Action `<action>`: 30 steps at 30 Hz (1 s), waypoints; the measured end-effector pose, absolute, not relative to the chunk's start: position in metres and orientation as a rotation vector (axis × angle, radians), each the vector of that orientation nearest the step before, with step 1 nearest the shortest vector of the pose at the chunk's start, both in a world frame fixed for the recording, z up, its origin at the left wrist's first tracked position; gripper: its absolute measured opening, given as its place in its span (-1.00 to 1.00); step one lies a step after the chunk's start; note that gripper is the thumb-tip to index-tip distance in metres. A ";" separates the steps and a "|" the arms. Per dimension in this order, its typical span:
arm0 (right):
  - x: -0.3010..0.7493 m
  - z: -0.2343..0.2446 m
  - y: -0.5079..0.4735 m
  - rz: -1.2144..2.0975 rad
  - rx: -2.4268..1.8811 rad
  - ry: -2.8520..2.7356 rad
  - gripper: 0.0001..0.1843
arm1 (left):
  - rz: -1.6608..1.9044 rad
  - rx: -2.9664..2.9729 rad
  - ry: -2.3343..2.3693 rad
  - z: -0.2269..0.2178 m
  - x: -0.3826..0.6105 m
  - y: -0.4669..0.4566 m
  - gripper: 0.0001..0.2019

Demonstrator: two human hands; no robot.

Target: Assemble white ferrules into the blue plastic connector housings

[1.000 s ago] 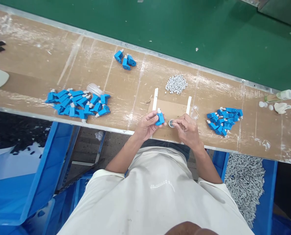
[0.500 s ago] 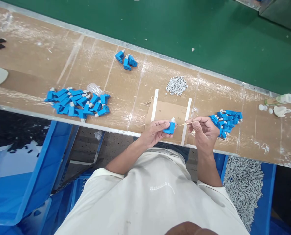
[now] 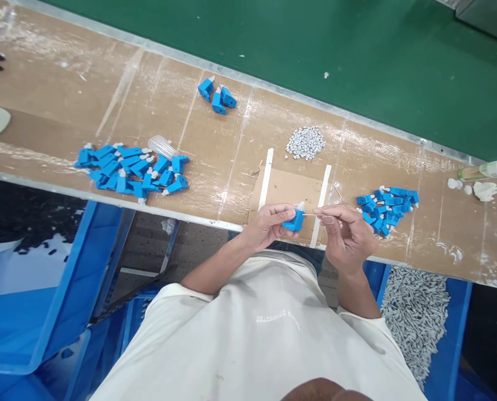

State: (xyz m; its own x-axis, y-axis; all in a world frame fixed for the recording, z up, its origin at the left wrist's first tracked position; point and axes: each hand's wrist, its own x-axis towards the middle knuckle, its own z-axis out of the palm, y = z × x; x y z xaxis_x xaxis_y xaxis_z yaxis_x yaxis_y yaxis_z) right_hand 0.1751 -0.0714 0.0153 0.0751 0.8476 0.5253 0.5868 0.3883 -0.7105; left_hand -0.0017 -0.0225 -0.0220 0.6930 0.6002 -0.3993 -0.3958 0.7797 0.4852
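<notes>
Right now I am holding a blocky blue plastic piece with a white tip (image 3: 294,221) in the left hand (image 3: 269,225), thumb and fingers gripping it over the tabletop's (image 3: 212,186) near edge. My right hand (image 3: 347,236) is pinching a thin, pale wooden stick (image 3: 310,214) between thumb and fingertips, its point meeting the piece's side; whether it is going in, I cannot tell. Beyond the hands, a flat brown cardboard sheet (image 3: 292,188) is lying between white tape strips (image 3: 266,179). Farther on, small, pebble-like grey bits (image 3: 305,143) are forming a loose heap. Similar blue pieces are lying jumbled in a larger pile (image 3: 123,171) to the left, beside a ribbed clear plastic cup (image 3: 162,146), and in a smaller pile (image 3: 389,208) to the right; three angular blue pieces (image 3: 218,101) are resting near the far edge.
</notes>
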 end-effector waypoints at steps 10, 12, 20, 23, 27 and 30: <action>0.174 0.019 -0.068 0.260 -1.236 -1.761 -0.81 | 0.591 0.383 0.568 -0.027 -0.001 -0.021 -0.54; 0.174 0.019 -0.067 0.228 -1.235 -1.766 -0.80 | 0.585 0.381 0.562 -0.028 0.000 -0.021 -0.54; 0.173 0.018 -0.066 0.194 -1.230 -1.784 -0.80 | 0.565 0.362 0.548 -0.031 -0.001 -0.021 -0.53; 0.172 0.017 -0.066 0.191 -1.235 -1.780 -0.83 | 0.564 0.341 0.545 -0.033 -0.002 -0.021 -0.54; 0.175 0.015 -0.070 0.304 -1.284 -1.603 -0.89 | 0.535 0.306 0.516 -0.037 -0.006 -0.018 -0.58; 0.180 0.011 -0.071 0.329 -1.361 -1.478 -0.87 | 0.498 0.281 0.487 -0.040 -0.011 -0.015 -0.65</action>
